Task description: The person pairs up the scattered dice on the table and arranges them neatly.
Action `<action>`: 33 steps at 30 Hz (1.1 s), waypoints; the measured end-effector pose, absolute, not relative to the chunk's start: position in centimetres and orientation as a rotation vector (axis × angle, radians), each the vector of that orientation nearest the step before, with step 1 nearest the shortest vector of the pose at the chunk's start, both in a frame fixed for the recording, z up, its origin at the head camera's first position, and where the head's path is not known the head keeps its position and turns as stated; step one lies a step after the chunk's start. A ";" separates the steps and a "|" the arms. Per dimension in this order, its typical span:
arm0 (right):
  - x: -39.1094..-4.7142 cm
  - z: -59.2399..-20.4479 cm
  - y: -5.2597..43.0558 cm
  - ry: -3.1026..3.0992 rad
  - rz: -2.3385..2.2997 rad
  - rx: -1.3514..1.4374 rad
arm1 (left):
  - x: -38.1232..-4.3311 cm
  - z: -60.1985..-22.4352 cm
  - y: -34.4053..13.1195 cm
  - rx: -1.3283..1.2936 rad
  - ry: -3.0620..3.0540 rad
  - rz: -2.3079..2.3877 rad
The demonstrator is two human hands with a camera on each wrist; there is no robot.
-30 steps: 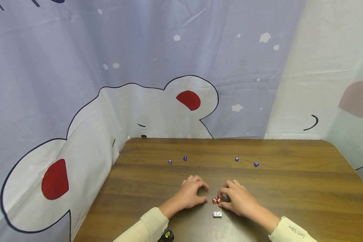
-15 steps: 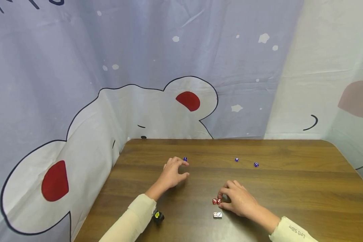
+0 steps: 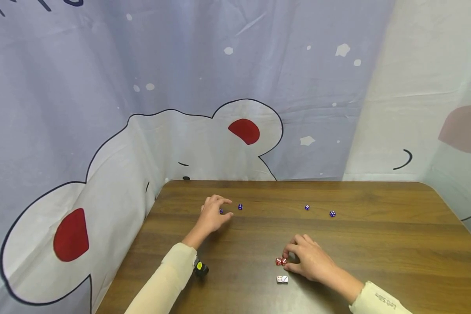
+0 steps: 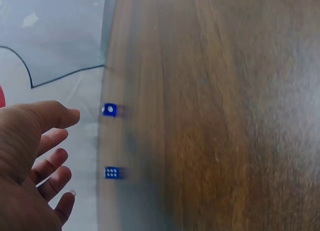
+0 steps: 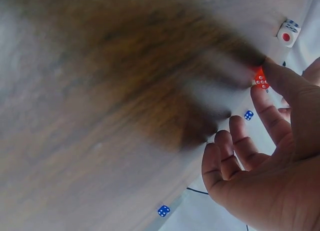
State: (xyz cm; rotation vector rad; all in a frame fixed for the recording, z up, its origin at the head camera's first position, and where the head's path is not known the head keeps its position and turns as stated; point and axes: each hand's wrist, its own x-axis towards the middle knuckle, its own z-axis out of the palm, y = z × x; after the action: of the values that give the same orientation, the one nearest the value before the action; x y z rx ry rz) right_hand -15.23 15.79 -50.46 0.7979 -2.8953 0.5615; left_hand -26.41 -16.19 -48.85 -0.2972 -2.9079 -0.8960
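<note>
My left hand (image 3: 213, 214) is over the back left of the table, thumb and fingers spread apart and holding nothing. One blue die (image 3: 221, 211) shows between its thumb and fingers in the head view; another blue die (image 3: 240, 206) lies just right of the fingertips. Two red dice (image 3: 278, 261) sit side by side near the front middle. With thumb and index finger, my right hand (image 3: 309, 259) pinches the right one; in the right wrist view that red die (image 5: 261, 81) shows between the two fingertips. Closer to me, two white dice (image 3: 282, 279) stand against each other.
Two more blue dice lie at the back right, one (image 3: 307, 207) left of the other (image 3: 332, 213). A brown wooden table (image 3: 377, 244) carries everything. Behind its far edge hangs a printed curtain (image 3: 172, 78). The left wrist wears a black device (image 3: 201, 268).
My left hand has moved from beside the red dice to the back left, reaching around the leftmost blue die. The right hand stays at the red dice.
</note>
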 end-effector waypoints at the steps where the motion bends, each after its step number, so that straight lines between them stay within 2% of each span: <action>1: -15.2 -50.5 15.8 -2.894 0.562 0.799 | -26.6 -49.0 -16.3 -0.286 -2.909 -0.889; 33: -15.2 -50.5 15.9 -2.907 0.574 0.800 | -28.0 -51.5 -18.8 0.035 -3.032 -0.823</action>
State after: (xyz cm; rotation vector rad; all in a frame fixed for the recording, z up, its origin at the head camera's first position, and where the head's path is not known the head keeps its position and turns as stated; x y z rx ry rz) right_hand -15.22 15.86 -50.52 0.8004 -2.9066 0.5738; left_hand -28.04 -18.80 -51.49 0.0349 -3.0322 -0.8226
